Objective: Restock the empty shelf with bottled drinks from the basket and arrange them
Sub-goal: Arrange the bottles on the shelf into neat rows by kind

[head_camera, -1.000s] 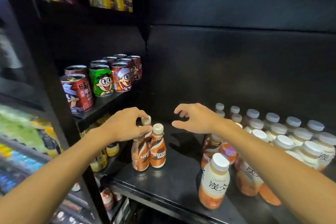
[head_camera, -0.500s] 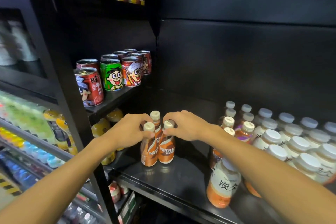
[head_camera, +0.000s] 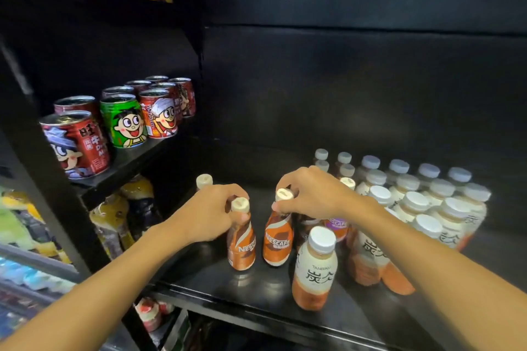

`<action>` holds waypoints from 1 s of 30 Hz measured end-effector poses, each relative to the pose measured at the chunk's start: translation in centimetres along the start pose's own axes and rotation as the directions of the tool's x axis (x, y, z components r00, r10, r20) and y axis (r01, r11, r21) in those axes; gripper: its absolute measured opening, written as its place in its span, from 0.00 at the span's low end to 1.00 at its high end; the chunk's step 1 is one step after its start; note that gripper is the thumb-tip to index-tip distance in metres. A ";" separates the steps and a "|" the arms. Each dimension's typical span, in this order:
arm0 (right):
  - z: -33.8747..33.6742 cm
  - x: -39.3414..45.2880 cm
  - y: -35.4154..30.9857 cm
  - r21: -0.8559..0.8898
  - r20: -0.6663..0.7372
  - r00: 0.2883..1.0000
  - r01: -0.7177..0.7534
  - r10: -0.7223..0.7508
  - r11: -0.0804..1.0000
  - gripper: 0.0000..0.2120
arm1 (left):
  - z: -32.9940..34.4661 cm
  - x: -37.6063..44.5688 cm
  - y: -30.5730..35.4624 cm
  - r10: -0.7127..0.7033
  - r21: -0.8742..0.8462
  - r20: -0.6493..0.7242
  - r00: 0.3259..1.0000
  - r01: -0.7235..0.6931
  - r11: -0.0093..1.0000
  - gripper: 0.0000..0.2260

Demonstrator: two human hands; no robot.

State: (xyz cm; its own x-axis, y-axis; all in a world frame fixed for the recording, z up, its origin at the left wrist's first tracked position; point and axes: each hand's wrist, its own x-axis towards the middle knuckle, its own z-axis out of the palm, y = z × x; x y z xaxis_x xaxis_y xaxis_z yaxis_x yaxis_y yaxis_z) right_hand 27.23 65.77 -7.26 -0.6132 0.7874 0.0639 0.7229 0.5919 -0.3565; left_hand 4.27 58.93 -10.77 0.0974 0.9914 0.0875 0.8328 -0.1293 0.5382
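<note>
Two small orange Nescafe bottles stand upright on the black shelf (head_camera: pixel 199 273). My left hand (head_camera: pixel 208 214) grips the neck of the left orange bottle (head_camera: pixel 241 245). My right hand (head_camera: pixel 310 194) pinches the cap of the right orange bottle (head_camera: pixel 278 239). A third cream cap (head_camera: pixel 204 180) shows behind my left hand, its bottle hidden. A purple-labelled Nescafe bottle (head_camera: pixel 338 224) stands under my right wrist. The basket is not in view.
Several white-capped tea bottles (head_camera: pixel 427 202) fill the shelf's right side, one (head_camera: pixel 313 268) standing forward near the front edge. Cartoon-printed cans (head_camera: pixel 125 120) sit on the higher left shelf. More drinks (head_camera: pixel 114 222) stand below it. A black back wall closes the shelf.
My right hand came over from the right and took the cap of one orange bottle, then drew it right, apart from the bottle in my left hand. The camera moved closer.
</note>
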 end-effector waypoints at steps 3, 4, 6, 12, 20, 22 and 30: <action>-1.0 -1.6 1.4 -0.006 -0.052 0.998 -0.018 0.017 1.000 0.08 | 1.1 0.7 1.2 0.042 -0.013 0.022 0.999 -0.042 0.999 0.11; -1.3 -2.2 1.8 -0.006 -0.062 0.998 -0.020 0.020 1.000 0.08 | 1.4 0.9 1.6 0.060 -0.020 0.025 0.998 -0.060 0.998 0.11; -1.7 -3.1 2.4 0.009 -0.073 0.997 -0.022 0.023 1.000 0.09 | 2.1 1.3 2.3 0.086 -0.019 0.031 0.996 -0.085 0.996 0.12; -2.5 -4.9 3.4 0.009 -0.091 0.995 -0.027 0.027 1.000 0.12 | 3.5 2.2 4.3 0.145 -0.032 0.045 0.988 -0.144 0.989 0.12; -4.0 -5.9 4.1 0.067 -0.152 0.988 -0.009 0.020 0.998 0.13 | 4.0 2.2 4.7 0.159 -0.044 0.048 0.986 -0.157 0.987 0.13; -4.1 -5.9 4.1 0.083 -0.143 0.990 -0.001 0.013 0.997 0.12 | 4.1 2.3 4.9 0.168 -0.042 0.049 0.985 -0.166 0.985 0.13; -1.9 -4.2 3.9 -0.008 -0.076 0.997 0.011 -0.011 1.000 0.09 | 4.3 2.9 4.7 0.152 -0.026 -0.012 0.988 -0.153 0.988 0.13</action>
State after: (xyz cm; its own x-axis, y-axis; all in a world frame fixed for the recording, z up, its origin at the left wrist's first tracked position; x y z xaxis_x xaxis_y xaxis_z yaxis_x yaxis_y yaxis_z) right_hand 33.23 65.05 -7.10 -0.5956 0.7913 0.1384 0.7186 0.6018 -0.3485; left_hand 10.81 61.30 -11.56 0.2169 0.9598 0.1782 0.7937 -0.2797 0.5402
